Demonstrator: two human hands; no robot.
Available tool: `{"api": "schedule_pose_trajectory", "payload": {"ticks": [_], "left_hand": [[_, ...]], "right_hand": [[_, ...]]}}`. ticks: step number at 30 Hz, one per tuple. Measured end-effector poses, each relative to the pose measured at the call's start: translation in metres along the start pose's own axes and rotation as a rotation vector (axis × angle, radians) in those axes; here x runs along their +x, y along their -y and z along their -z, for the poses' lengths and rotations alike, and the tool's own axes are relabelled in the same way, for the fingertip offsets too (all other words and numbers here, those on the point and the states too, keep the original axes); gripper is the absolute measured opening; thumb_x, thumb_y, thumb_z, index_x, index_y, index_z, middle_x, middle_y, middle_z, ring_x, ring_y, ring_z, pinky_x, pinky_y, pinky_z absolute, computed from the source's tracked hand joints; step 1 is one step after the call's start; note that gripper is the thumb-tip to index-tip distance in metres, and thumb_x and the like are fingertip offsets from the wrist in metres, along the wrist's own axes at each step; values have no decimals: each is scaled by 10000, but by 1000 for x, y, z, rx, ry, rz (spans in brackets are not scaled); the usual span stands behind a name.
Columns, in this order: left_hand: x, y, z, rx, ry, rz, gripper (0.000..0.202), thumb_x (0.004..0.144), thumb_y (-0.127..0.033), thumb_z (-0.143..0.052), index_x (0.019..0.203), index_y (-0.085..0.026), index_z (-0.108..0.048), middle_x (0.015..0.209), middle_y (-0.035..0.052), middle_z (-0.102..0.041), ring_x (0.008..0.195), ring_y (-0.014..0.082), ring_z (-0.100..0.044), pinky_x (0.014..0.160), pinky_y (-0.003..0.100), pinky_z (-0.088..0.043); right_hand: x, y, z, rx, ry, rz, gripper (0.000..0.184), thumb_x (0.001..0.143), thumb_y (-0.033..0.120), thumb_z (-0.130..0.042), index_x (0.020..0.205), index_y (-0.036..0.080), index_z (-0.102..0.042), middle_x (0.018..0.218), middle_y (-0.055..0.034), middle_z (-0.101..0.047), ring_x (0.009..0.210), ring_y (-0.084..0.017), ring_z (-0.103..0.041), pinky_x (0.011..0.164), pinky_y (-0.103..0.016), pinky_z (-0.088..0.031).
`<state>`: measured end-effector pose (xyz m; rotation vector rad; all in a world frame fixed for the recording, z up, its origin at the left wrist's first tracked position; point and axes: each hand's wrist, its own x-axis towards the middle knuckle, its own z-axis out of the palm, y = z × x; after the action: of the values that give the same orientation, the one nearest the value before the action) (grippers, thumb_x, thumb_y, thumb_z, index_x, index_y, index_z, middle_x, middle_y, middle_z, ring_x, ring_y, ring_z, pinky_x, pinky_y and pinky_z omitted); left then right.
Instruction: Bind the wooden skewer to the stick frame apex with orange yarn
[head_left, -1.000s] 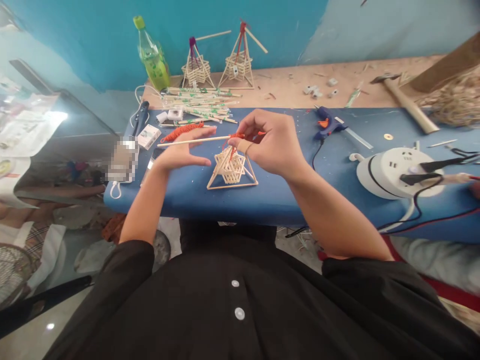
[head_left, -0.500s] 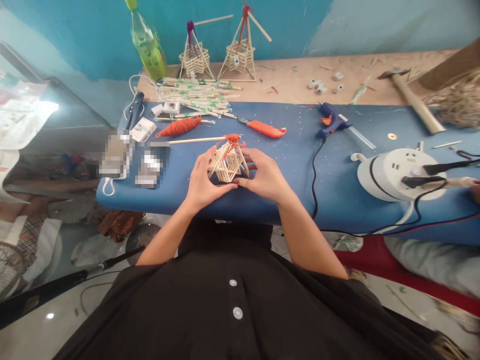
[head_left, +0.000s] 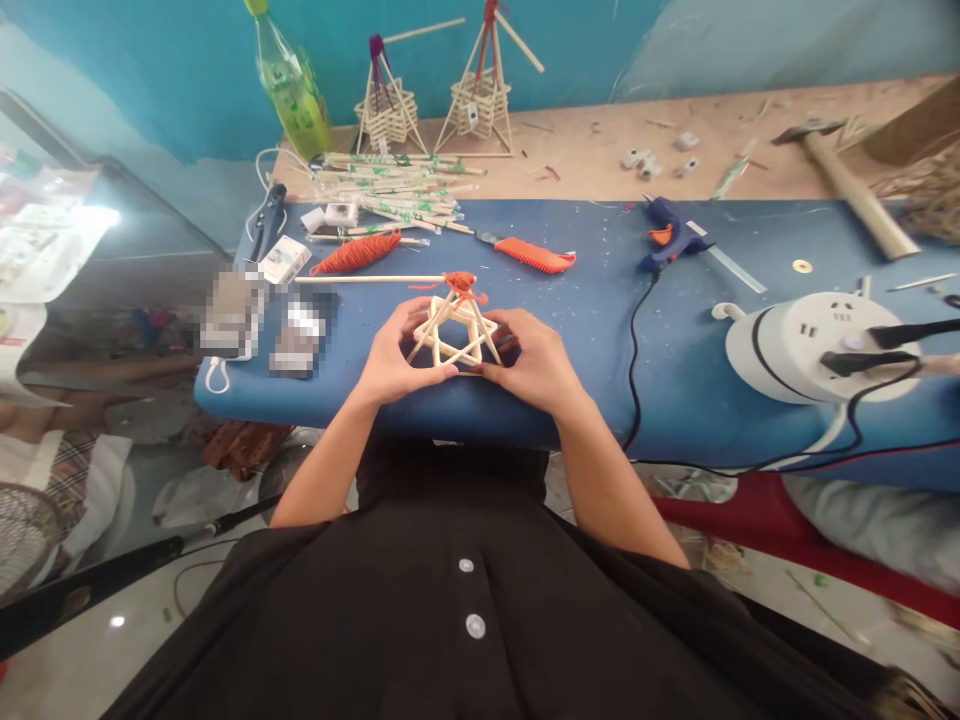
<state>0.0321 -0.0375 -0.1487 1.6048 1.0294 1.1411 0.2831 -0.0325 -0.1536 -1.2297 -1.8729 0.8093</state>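
Between my two hands is a small frame of wooden sticks, its stacked sticks showing a star-shaped opening. Orange yarn binds its top, and one long stick runs out from there to the left. My left hand grips the frame's left side, thumb along the near edge. On the other side my right hand holds it with curled fingers and the thumb low at the front. Some fingertips are hidden behind the sticks. A skein of orange yarn and an orange-handled knife lie beyond.
Two finished-looking stick frames stand by the wall near a green bottle. Wrapped sticks lie in a heap. At right are a glue gun with its cord, a hammer and a white power strip.
The stick frame has tilted in my hands, so its star-shaped opening now faces me. Its long stick has swung level and reaches farther left. Both hands still hold the frame.
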Motion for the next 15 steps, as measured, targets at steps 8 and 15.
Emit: {"api": "schedule_pose_trajectory", "payload": {"ticks": [8, 15], "left_hand": [[4, -1, 16, 108, 106, -15, 916, 656, -531, -1026, 1448, -210, -698, 1545, 189, -653, 1461, 415, -630, 1200, 542, -556], [5, 3, 14, 156, 106, 23, 942, 747, -623, -947, 1528, -190, -650, 1540, 192, -676, 1411, 411, -666, 1139, 531, -589]], "right_hand": [[-2, -5, 2, 53, 32, 39, 404, 804, 370, -876, 1172, 234, -779, 1096, -67, -781, 875, -228, -732, 836, -415, -662], [-5, 0, 1, 190, -30, 107, 681, 738, 610, -967, 1271, 244, -754, 1191, -87, -794, 1045, -285, -771, 911, -451, -673]]}}
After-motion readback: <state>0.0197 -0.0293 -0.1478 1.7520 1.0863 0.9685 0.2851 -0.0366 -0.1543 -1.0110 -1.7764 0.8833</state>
